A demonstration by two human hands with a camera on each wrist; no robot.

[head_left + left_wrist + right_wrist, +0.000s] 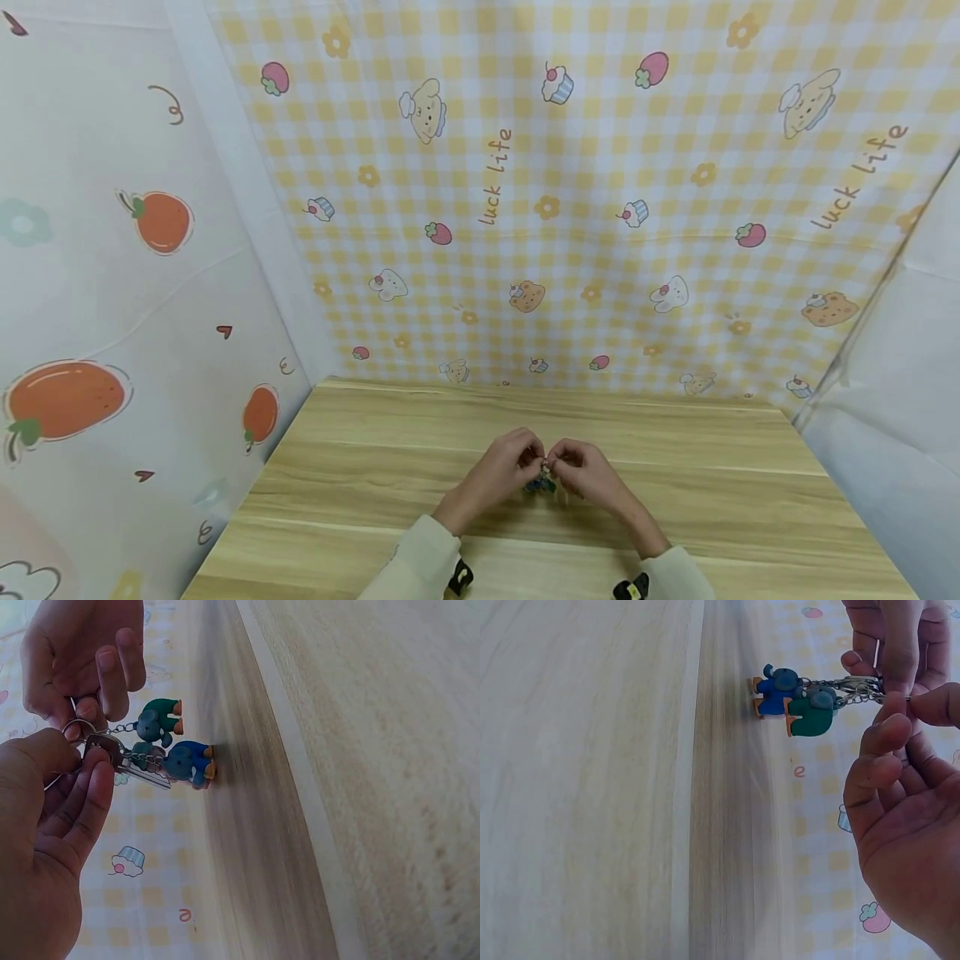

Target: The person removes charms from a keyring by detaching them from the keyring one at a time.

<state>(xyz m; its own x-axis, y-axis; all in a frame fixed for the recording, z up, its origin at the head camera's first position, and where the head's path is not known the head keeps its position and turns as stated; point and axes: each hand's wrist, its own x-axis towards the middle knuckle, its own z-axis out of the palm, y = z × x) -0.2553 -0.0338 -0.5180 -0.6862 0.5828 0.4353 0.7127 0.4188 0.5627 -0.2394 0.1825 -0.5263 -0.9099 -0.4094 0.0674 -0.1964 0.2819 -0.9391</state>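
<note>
Both hands meet over the wooden table (375, 450), fingertips close together around a small bunch of keys and charms. In the left wrist view my left hand (513, 460) pinches a key (154, 778) by its dark head between thumb and fingers. Thumb and fingertips of my right hand (589, 477) pinch a thin metal key ring (78, 722). From the bunch, short chains carry a green-bodied elephant charm (811, 714) and a blue-bodied elephant charm (772, 691), both with grey heads and orange feet. Fingers partly hide the rings.
A yellow-checked cloth (570, 275) with printed cartoons hangs behind the table's far edge. White printed cloth (90, 283) hangs at the left, and plain white cloth (900, 367) at the right. Dark wrist straps (632, 587) show below the sleeves.
</note>
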